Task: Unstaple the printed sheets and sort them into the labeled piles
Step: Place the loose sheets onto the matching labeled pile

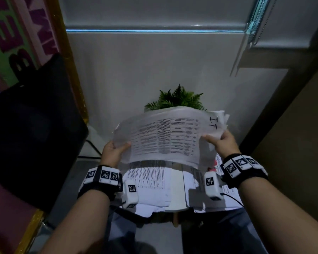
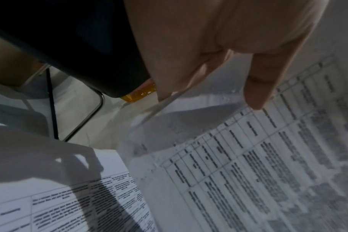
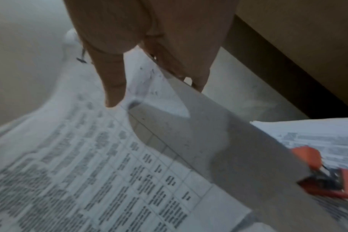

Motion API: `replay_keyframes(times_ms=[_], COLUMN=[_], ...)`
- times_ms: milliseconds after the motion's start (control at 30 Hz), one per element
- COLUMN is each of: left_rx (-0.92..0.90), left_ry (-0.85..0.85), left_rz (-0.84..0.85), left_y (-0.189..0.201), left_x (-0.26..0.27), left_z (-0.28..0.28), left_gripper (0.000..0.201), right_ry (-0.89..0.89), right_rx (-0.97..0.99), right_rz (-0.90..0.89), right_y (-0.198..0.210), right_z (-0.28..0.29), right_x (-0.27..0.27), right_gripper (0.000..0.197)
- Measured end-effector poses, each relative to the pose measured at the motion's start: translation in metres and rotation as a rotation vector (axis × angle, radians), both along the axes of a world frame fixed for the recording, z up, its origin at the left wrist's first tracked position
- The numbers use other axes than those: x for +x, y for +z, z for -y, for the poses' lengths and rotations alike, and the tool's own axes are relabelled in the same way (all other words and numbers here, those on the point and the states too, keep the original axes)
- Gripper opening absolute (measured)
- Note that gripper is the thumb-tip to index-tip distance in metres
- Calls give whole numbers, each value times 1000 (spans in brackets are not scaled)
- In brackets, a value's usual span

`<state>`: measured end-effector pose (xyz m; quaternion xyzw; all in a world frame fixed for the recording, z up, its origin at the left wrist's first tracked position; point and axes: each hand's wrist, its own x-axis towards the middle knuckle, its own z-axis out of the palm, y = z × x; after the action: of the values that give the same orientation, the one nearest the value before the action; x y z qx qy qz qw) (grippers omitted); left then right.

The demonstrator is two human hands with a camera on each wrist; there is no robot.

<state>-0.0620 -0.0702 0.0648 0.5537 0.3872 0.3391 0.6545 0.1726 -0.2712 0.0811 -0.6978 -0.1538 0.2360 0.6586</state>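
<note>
Both hands hold up a printed sheet (image 1: pixel 165 136) with a table of text, bowed in the air above a small white table (image 1: pixel 176 184). My left hand (image 1: pixel 113 150) pinches its left edge, thumb on top. My right hand (image 1: pixel 220 142) pinches its right edge. Behind the sheet's right end lies a pile labelled "I.T" (image 1: pixel 214 122). Two more paper piles lie below, one on the left (image 1: pixel 149 182) and one on the right (image 1: pixel 196 182). The left wrist view shows the thumb (image 2: pixel 258 87) on the printed sheet (image 2: pixel 248 164). An orange staple remover (image 3: pixel 326 177) rests on the right-hand papers.
A green fern plant (image 1: pixel 178 99) stands at the back of the table against the wall. A dark chair back (image 1: pixel 31 129) is close on the left, with a black cable (image 1: pixel 92 145) beside it. A brown cabinet side (image 1: pixel 290 125) borders the right.
</note>
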Motion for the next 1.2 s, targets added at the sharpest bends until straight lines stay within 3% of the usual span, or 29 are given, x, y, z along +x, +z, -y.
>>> replay_keyframes(times_ms=[100, 200, 267, 367, 433, 800, 933, 1067, 1200], left_rx=[-3, 35, 83, 63, 54, -42, 65, 77, 172], left_ry=[26, 39, 76, 103, 113, 121, 70, 143, 134], left_rz=[-13, -85, -114, -157, -208, -119, -271, -250, -294], left_y=[-19, -33, -37, -44, -47, -51, -57, -63, -60], left_x=[5, 7, 6, 5, 5, 20, 21, 21, 22], left_z=[-5, 1, 2, 1, 1, 2, -1, 1, -3], left_gripper=[32, 13, 16, 30, 38, 37, 44, 34, 33], right_ry=[-3, -14, -86, -145, -129, -167, -100, -127, -128], right_rx=[23, -148, -181, -150, -144, -85, -174, -178, -185], right_rz=[7, 194, 245, 213, 208, 125, 142, 64, 93], right_y=[-13, -31, -37, -41, -45, -56, -62, -64, -59], right_z=[-4, -9, -12, -11, -11, -10, -9, -11, -14], right_x=[-6, -13, -16, -20, -21, -13, -8, -5, -3], right_gripper=[33, 15, 18, 26, 21, 16, 15, 32, 22])
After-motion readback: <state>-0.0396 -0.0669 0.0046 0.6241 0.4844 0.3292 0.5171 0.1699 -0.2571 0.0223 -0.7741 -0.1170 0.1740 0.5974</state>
